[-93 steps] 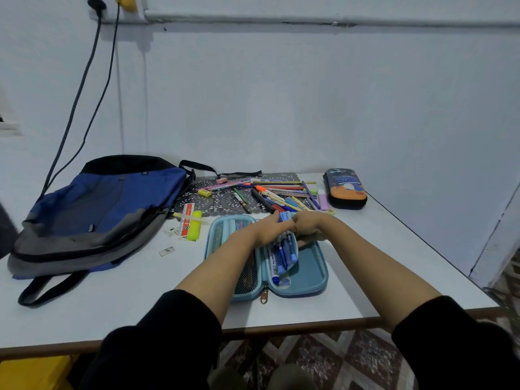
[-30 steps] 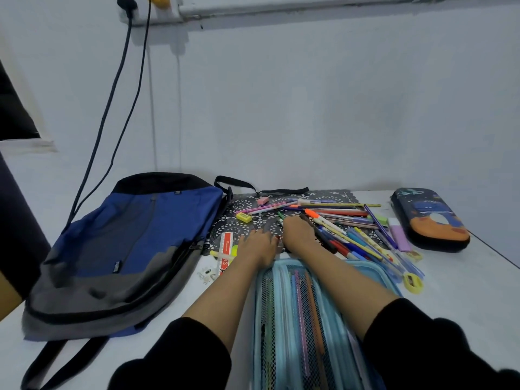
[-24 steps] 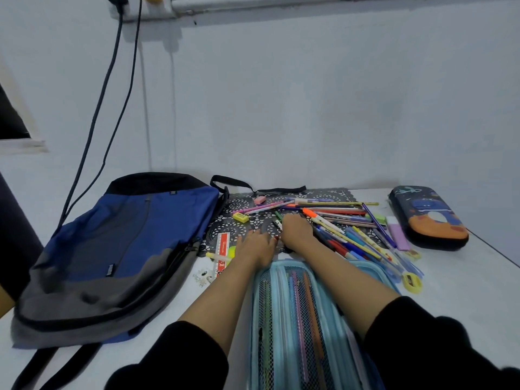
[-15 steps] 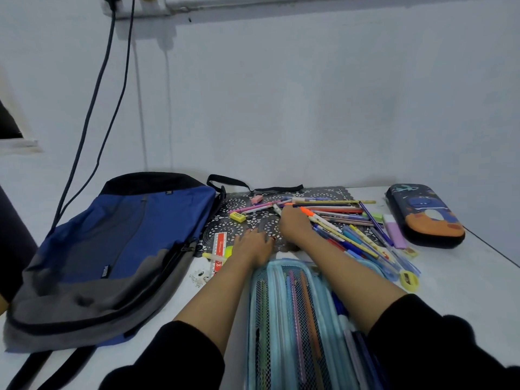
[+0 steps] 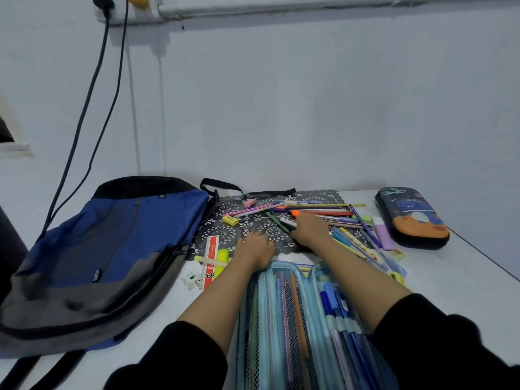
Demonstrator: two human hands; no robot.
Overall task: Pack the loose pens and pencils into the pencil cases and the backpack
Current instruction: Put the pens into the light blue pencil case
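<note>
A light-blue pencil case (image 5: pixel 281 319) lies open in front of me, with blue pens (image 5: pixel 334 305) under its elastic loops and more behind the mesh. Beyond it, loose pens and pencils (image 5: pixel 323 212) are scattered over a black lace mat (image 5: pixel 225 235). My right hand (image 5: pixel 308 229) is on that pile, fingers curled down onto a white pen (image 5: pixel 285 221). My left hand (image 5: pixel 256 249) rests flat on the mat at the case's far end. A blue and grey backpack (image 5: pixel 112 249) lies flat on the left. A dark printed pencil case (image 5: pixel 410 218) sits zipped at the far right.
A red-and-white ruler (image 5: pixel 211 254) and a yellow highlighter (image 5: pixel 222 256) lie between backpack and case. A yellow sharpener (image 5: pixel 230 220), pink eraser (image 5: pixel 249 203) and purple eraser (image 5: pixel 384 236) are among the pens. Cables (image 5: pixel 84 122) hang down the wall. The white table (image 5: pixel 455 282) ends at right.
Both hands left the pens inside the open case and reached forward. My right hand slid farther up into the loose pile; my left hand stayed on the mat.
</note>
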